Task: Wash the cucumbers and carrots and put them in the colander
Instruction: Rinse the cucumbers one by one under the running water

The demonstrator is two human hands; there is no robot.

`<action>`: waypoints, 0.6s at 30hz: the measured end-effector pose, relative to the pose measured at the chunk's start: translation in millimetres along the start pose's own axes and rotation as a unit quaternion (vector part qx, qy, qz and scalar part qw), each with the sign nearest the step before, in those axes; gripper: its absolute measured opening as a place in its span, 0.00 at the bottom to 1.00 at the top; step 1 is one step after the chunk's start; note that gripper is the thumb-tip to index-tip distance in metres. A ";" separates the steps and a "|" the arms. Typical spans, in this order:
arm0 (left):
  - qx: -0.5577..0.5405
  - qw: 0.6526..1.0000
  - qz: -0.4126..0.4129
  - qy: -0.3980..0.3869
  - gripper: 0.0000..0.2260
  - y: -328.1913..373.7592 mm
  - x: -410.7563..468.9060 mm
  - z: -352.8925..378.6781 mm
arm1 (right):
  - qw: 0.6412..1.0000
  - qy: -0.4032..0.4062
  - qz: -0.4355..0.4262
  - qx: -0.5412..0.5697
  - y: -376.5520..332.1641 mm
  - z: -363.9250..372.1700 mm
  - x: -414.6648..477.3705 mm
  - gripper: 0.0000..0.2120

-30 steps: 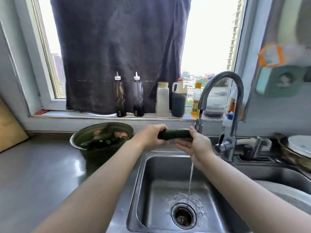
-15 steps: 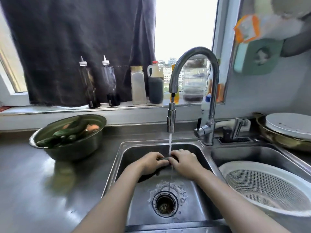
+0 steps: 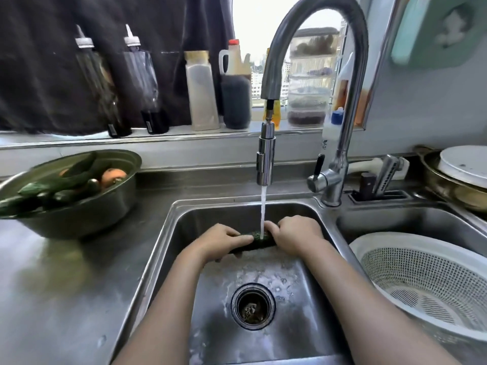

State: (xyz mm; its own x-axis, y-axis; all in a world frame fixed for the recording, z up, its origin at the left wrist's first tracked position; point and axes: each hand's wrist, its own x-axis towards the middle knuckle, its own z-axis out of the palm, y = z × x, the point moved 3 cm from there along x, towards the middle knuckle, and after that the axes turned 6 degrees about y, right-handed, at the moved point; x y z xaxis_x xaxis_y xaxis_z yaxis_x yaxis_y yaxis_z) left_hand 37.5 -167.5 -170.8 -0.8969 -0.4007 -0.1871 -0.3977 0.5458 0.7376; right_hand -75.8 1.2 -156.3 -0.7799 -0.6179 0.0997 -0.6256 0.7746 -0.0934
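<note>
Hands, two. Our left hand [image 3: 221, 241] and right hand [image 3: 296, 234] each curl around an end of one cucumber [image 3: 257, 239], held level inside the left sink basin [image 3: 200, 217].

Water stream [image 3: 262, 206], one, falling from the faucet [image 3: 266, 159] onto the cucumber between our hands.

Colander [image 3: 421, 280], one, white, in the right basin.

Metal bowl [image 3: 79, 217], one, on the counter at left. It holds several more cucumbers [image 3: 66, 194], which we cannot count exactly, and at least one carrot [image 3: 113, 177].

Faucet spout [image 3: 265, 164] hangs low over sink [image 3: 316, 299] centre; colander [image 3: 421, 272] fills right basin; bowl [image 3: 79, 219] crowds left counter.
</note>
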 end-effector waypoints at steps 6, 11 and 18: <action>0.091 0.994 0.003 0.064 0.27 9.6 -0.9 4.0 | 0.993 -0.041 -0.115 0.001 -20.8 9.3 -6.2 0.31; 0.174 0.973 0.078 0.129 0.20 24.0 0.5 8.3 | 0.993 -0.092 -0.025 0.073 1.4 12.6 -8.3 0.34; -0.086 0.926 0.038 0.365 0.40 29.9 0.1 17.8 | 0.899 -0.210 0.052 0.380 6.2 31.0 -11.9 0.41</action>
State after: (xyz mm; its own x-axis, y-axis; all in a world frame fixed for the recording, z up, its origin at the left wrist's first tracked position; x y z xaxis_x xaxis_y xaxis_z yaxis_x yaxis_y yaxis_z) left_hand 22.1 -138.1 -160.3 -0.5269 -0.7904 0.3125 -0.2454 0.4935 0.8344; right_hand -71.0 9.2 -188.9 -0.6734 -0.6677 -0.3174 -0.2563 0.6136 -0.7469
